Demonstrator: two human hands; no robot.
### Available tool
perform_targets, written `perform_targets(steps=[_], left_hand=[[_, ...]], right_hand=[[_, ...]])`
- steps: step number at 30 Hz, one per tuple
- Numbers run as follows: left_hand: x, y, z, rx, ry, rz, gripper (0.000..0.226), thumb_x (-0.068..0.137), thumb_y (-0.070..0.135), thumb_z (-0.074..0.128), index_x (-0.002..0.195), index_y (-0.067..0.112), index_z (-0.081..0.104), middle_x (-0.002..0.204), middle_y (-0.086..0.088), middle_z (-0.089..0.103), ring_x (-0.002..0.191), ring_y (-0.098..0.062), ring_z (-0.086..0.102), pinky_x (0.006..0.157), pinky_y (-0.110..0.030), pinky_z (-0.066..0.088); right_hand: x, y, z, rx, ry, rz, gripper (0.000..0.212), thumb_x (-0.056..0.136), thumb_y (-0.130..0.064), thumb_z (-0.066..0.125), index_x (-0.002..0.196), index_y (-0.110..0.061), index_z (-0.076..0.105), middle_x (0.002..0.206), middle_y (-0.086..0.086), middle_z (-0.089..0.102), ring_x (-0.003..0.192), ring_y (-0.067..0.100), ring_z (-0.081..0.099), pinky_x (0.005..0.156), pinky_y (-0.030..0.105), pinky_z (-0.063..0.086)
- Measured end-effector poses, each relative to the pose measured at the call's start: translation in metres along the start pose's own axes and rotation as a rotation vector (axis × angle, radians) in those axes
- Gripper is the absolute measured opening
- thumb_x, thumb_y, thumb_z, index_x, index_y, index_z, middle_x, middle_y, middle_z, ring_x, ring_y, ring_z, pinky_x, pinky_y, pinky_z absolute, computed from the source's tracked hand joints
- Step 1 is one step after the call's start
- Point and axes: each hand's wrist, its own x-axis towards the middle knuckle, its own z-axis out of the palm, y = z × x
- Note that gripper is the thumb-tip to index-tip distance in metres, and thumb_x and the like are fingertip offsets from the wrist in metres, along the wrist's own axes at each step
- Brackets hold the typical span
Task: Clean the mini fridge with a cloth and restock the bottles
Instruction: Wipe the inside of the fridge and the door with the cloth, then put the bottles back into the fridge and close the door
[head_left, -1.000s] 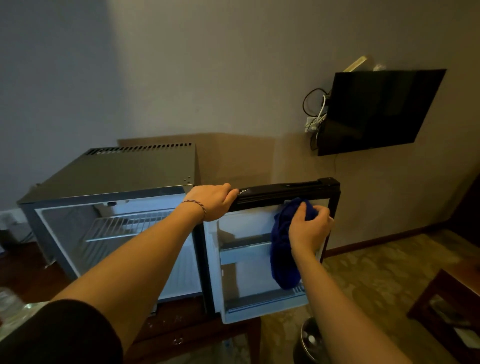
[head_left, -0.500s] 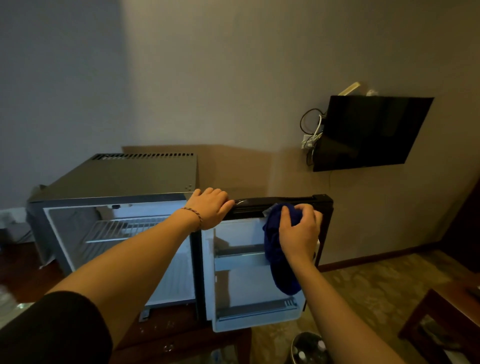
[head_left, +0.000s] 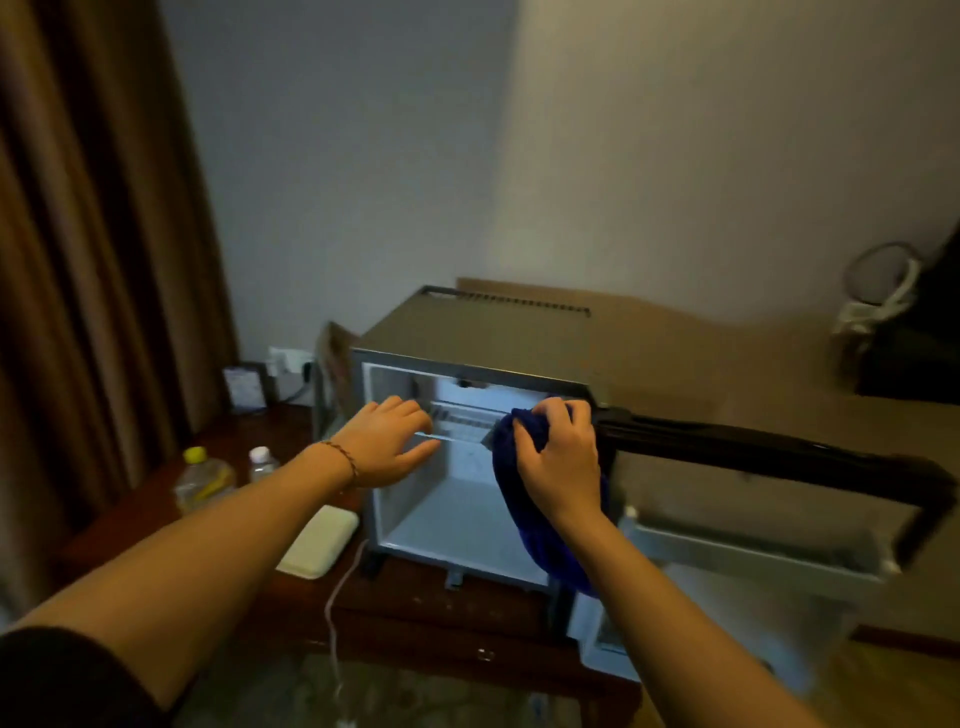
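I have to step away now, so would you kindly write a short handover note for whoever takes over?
Left hand: open, reaching toward the wire shelf inside the mini fridge.
Right hand: grips the blue cloth at the opening's right edge.
Fridge door is open. No bottles visible inside.
Two bottles wait on the wooden table, left of the fridge.
Left: finish wiping, restock bottles.

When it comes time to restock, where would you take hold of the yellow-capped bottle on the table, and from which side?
Grip the yellow-capped bottle around its clear body below the cap, coming from the right, the fridge side. It stands upright on the wooden table, and a smaller bottle stands close to its right, so approach slightly from the front to clear it. The left hand is nearest and holds nothing.
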Motion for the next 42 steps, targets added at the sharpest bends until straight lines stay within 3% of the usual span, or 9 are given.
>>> perform_targets(steps=[4, 9, 13, 21, 28, 34, 42], left_hand=[[-0.060, -0.077, -0.003, 0.095, -0.098, -0.162, 0.074, 0.083, 0.072, 0.010, 0.117, 0.025, 0.056, 0.115, 0.002, 0.056, 0.104, -0.021, 0.051, 0.080, -0.036, 0.039], [-0.122, -0.161, -0.007, 0.158, -0.210, -0.368, 0.051, 0.097, 0.062, 0.031, 0.122, 0.023, 0.053, 0.123, -0.001, 0.053, 0.115, -0.023, 0.048, 0.091, -0.039, 0.041], [-0.163, -0.217, -0.004, 0.143, -0.281, -0.499, 0.057, 0.097, 0.063, 0.031, 0.132, 0.021, 0.050, 0.131, -0.002, 0.050, 0.122, -0.024, 0.045, 0.098, -0.041, 0.040], [-0.204, -0.293, 0.019, 0.092, -0.331, -0.616, 0.059, 0.096, 0.065, 0.030, 0.131, 0.021, 0.050, 0.129, -0.003, 0.051, 0.119, -0.023, 0.047, 0.098, -0.042, 0.043], [-0.183, -0.353, 0.066, 0.036, -0.361, -0.672, 0.058, 0.097, 0.063, 0.027, 0.131, 0.022, 0.049, 0.130, 0.000, 0.049, 0.120, -0.020, 0.046, 0.100, -0.041, 0.041], [-0.141, -0.402, 0.115, 0.029, -0.370, -0.724, 0.058, 0.097, 0.062, 0.028, 0.133, 0.020, 0.047, 0.130, -0.001, 0.048, 0.119, -0.021, 0.046, 0.099, -0.041, 0.042], [-0.090, -0.440, 0.178, 0.020, -0.407, -0.734, 0.056, 0.097, 0.060, 0.031, 0.134, 0.020, 0.042, 0.132, -0.002, 0.044, 0.122, -0.023, 0.043, 0.098, -0.042, 0.040]], right_hand=[[0.004, -0.044, 0.074, 0.003, -0.132, -0.036, 0.013, 0.093, -0.025, 0.063, 0.097, -0.016, 0.054, 0.110, 0.005, 0.046, 0.096, 0.032, 0.053, 0.075, 0.042, 0.048], [0.011, -0.103, 0.157, -0.018, -0.275, -0.117, 0.014, 0.095, -0.028, 0.061, 0.099, -0.017, 0.053, 0.113, 0.006, 0.044, 0.097, 0.032, 0.051, 0.080, 0.047, 0.050], [0.017, -0.144, 0.218, -0.038, -0.372, -0.190, 0.015, 0.097, -0.031, 0.059, 0.098, -0.019, 0.049, 0.112, 0.008, 0.045, 0.099, 0.035, 0.050, 0.079, 0.050, 0.050], [0.034, -0.179, 0.324, -0.199, -0.533, -0.359, 0.017, 0.101, -0.036, 0.051, 0.097, -0.020, 0.045, 0.119, 0.008, 0.042, 0.103, 0.034, 0.048, 0.070, 0.043, 0.051], [0.081, -0.155, 0.428, -0.297, -0.608, -0.415, 0.014, 0.100, -0.032, 0.052, 0.101, -0.020, 0.045, 0.122, 0.009, 0.042, 0.102, 0.037, 0.049, 0.074, 0.046, 0.051], [0.114, -0.098, 0.520, -0.407, -0.717, -0.375, 0.023, 0.102, -0.035, 0.049, 0.117, -0.018, 0.046, 0.127, 0.011, 0.039, 0.108, 0.040, 0.045, 0.080, 0.048, 0.047], [0.128, -0.040, 0.608, -0.493, -0.922, -0.254, 0.029, 0.103, -0.038, 0.044, 0.126, -0.021, 0.045, 0.142, 0.012, 0.033, 0.126, 0.043, 0.038, 0.099, 0.055, 0.043]])
